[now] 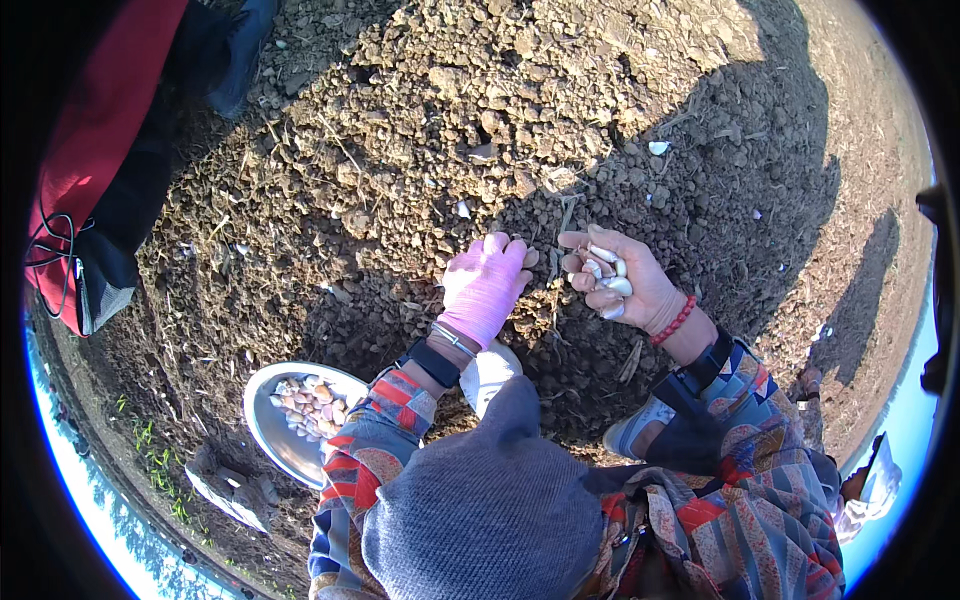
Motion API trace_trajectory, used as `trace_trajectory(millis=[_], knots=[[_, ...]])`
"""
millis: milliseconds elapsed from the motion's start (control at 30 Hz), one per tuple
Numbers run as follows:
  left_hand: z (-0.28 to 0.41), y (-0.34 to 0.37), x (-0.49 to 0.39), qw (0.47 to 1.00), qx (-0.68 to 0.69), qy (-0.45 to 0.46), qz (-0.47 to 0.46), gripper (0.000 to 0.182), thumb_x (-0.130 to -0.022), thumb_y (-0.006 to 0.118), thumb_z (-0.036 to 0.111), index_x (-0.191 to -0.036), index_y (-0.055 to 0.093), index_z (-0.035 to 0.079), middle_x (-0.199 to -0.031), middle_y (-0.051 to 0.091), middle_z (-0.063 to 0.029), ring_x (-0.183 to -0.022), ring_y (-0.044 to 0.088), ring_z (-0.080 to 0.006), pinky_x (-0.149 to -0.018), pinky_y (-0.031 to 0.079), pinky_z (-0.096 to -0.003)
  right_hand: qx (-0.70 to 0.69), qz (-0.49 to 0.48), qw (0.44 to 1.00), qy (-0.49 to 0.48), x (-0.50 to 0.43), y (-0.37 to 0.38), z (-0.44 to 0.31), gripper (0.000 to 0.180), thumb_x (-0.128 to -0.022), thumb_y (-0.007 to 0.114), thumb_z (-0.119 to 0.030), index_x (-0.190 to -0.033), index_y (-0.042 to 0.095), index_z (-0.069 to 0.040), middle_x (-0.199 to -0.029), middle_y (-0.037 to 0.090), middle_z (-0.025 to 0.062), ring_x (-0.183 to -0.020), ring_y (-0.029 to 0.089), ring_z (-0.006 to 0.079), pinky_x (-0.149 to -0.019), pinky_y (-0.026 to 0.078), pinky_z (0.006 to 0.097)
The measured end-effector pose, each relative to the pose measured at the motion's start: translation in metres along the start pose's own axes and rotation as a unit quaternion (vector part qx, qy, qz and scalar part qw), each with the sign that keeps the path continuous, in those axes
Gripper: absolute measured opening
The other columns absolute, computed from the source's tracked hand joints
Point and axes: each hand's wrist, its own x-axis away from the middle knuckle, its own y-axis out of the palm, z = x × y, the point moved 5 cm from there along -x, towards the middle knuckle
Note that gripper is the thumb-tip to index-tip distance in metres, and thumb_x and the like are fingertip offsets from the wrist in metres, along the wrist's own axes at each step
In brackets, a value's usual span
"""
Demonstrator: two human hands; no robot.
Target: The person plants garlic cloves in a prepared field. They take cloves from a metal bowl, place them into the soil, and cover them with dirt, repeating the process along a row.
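Note:
My left hand (486, 289), in a pink glove, is lowered to the loose soil (420, 172) with its fingers bent down. Its fingertips are partly hidden, so whether it holds anything is unclear. To its right, my right hand (626, 277) is bare and turned palm up, its fingers curled around several peeled-looking garlic cloves (619, 286). A metal bowl (259, 420) with more garlic cloves (311, 405) stands on the ground at lower left, beside my left forearm. Single white cloves lie on the soil ahead, one (658, 148) beyond my right hand and another (463, 209) beyond my left.
At upper left are another person's dark shoe (238, 67) and a red and black garment or bag (97, 150). Grey knitted fabric (487, 502) fills the lower middle. My shoes (491, 375) are close behind my hands. A pale clod-like object (229, 487) lies below the bowl.

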Motion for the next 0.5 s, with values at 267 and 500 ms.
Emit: trace_trajectory(millis=[267,500], knots=[[-0.005,-0.004,-0.008,0.996,0.088,0.001,0.021,0.017,-0.085,0.07,0.028,-0.091,0.064,0.014,-0.089,0.062,-0.0054,-0.078,0.067,-0.0271,-0.062,0.053,-0.04,0.099,0.092,0.99,-0.045,-0.028,-0.033,0.018,0.039,-0.101,0.055,-0.032,-0.125,0.058,-0.001,-0.088,0.061,0.0076,-0.068,0.06,0.0117,-0.043,0.044,0.0213],[0.0,-0.027,0.001,0.977,0.207,-0.028,0.034,0.023,-0.089,0.07,0.022,-0.108,0.067,0.01,-0.09,0.071,-0.0076,-0.076,0.07,-0.0237,-0.066,0.055,-0.0335,0.212,0.09,0.968,-0.103,-0.046,-0.008,0.029,0.023,-0.097,0.062,-0.025,-0.105,0.065,-0.003,-0.071,0.057,0.0027,-0.055,0.055,0.0097,-0.039,0.038,0.0212]])
